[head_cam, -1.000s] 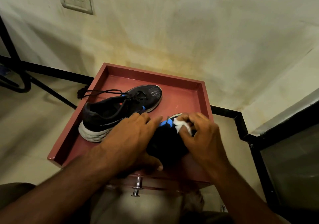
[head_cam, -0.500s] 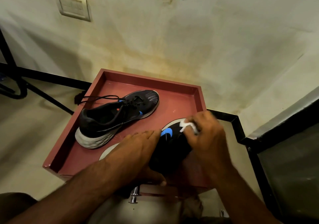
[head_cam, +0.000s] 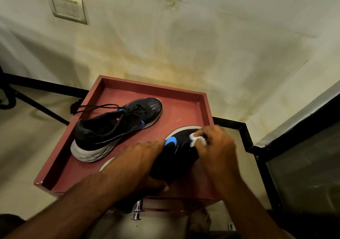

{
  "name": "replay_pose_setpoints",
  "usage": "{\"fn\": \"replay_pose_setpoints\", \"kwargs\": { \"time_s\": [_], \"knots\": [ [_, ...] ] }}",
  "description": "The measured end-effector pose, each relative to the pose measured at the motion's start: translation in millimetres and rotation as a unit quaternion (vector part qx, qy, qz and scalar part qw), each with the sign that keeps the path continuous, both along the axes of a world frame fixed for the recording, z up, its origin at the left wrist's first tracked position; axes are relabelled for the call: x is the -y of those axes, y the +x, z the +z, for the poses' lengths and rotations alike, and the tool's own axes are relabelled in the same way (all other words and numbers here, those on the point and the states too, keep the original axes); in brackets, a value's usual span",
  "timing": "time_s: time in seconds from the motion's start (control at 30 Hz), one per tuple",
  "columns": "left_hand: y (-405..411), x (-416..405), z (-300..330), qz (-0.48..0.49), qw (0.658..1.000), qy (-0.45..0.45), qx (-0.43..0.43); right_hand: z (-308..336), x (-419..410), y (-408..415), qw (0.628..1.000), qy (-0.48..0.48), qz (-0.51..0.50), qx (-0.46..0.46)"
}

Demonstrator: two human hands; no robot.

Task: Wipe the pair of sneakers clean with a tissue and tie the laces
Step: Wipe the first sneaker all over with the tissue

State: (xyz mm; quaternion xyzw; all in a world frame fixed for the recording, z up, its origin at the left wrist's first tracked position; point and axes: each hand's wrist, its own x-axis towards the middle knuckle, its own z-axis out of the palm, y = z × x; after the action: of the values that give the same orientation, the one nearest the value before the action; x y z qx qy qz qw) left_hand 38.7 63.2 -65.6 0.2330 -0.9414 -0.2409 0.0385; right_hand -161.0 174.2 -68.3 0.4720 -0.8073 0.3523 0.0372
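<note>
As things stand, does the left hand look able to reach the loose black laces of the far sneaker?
Probably yes: the left hand holds the near black sneaker, and nothing lies between it and the loose black laces, though it must let go first.

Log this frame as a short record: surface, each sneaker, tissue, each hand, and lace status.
surface: red tray with raised rim, by a stained wall
far sneaker: far sneaker stands untouched on its sole on the tray, toe toward the wall
laces: black laces untied, trailing over the tray's left rim
near sneaker: near sneaker black with blue logo, held between both hands
tissue: white tissue pressed on the near sneaker's toe area
left hand: left hand holds the near sneaker, steadying it
right hand: right hand pinches the tissue
stage: wiping; laces not yet tied
</note>
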Motion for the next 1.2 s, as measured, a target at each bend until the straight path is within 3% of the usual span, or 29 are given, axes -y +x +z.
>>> {"fn": "replay_pose_setpoints", "kwargs": {
  "time_s": [0.13,0.27,0.4,0.57,0.7,0.83,1.0,1.2],
  "knots": [
    [0,2,-1,-0.001,1.0,0.0,-0.003,-6,-1,12,0.995,0.004,0.096,-0.022],
    [1,2,2,-0.003,1.0,0.018,-0.02,3,0,-20,1.0,-0.026,-0.015,0.006],
    [-1,3,3,0.0,1.0,0.025,-0.018,-8,3,14,0.995,0.018,0.099,-0.011],
    [0,4,5,-0.006,0.998,0.047,-0.029,0,5,-15,0.999,0.015,-0.034,-0.004],
    [0,5,5,-0.001,0.998,0.057,-0.027,-14,-2,8,0.997,0.073,0.029,-0.007],
    [0,6,4,-0.004,0.999,0.049,-0.02,-7,3,-17,0.999,0.024,-0.045,0.0],
    [0,9,5,0.007,0.998,0.063,-0.024,-23,-4,13,0.994,0.108,0.0,0.035],
    [0,10,3,0.004,0.999,0.049,-0.01,-6,4,-16,0.998,0.016,-0.056,0.022]
  ]
}}
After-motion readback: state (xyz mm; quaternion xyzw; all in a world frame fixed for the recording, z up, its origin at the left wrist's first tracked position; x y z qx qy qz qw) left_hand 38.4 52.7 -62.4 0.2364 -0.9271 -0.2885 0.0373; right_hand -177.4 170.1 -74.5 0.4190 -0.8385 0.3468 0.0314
